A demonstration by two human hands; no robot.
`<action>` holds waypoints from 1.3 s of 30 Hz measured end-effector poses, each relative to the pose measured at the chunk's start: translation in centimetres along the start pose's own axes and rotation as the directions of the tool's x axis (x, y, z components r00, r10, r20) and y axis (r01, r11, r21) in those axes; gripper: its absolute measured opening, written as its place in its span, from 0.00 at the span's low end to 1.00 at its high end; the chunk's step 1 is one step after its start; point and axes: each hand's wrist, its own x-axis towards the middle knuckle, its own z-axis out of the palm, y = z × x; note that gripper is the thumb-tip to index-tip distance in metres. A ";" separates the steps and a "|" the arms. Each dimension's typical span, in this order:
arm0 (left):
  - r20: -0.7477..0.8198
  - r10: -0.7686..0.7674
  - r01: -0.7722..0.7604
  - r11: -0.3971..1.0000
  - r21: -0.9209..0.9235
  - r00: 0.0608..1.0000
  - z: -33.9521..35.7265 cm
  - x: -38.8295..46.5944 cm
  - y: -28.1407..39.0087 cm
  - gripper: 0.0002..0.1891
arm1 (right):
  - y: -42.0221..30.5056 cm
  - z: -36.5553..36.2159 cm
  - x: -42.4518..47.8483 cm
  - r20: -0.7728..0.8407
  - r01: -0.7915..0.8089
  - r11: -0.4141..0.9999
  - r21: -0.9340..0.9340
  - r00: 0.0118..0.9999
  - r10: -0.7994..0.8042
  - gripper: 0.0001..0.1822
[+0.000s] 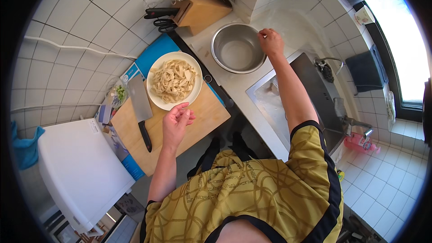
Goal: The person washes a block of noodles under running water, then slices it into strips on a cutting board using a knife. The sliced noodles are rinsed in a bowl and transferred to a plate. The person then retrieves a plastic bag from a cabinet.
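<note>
My right hand (272, 43) is at the right rim of a stainless steel bowl (237, 49) on the counter; its curled fingers seem to pinch the rim. A little liquid appears to lie in the bowl. My left hand (177, 118), fingers loosely bent and holding nothing, hovers just below a white plate (151, 98) heaped with wide flat noodles (173, 80). That plate stands on the upper part of a wooden cutting board (199, 118). A cleaver (140, 99) with a black handle lies on the board, left of the plate.
A wooden knife block (202, 13) with knives and scissors stands behind the bowl. The sink (265, 98) and taps are at right. A plastic container (117, 92) with chopped greens sits left of the cleaver, near a white appliance (81, 165). A gap separates board and counter.
</note>
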 end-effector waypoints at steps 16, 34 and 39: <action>0.141 0.020 -0.016 0.999 -0.029 0.990 3.1 0.5 0.4 0.15 | -3.6 1.6 -3.4 0.300 0.379 0.925 -0.012 0.884 -0.358 0.13; 0.458 0.530 -0.700 0.556 0.448 0.714 19.4 5.7 -0.9 0.19 | -5.0 -7.6 -20.6 0.508 -0.534 -0.036 0.845 0.780 0.364 0.25; 0.441 0.487 -0.581 0.808 0.101 0.754 26.4 1.7 -2.6 0.13 | -1.8 -9.5 -22.9 0.494 -0.316 -0.418 0.852 0.750 0.440 0.14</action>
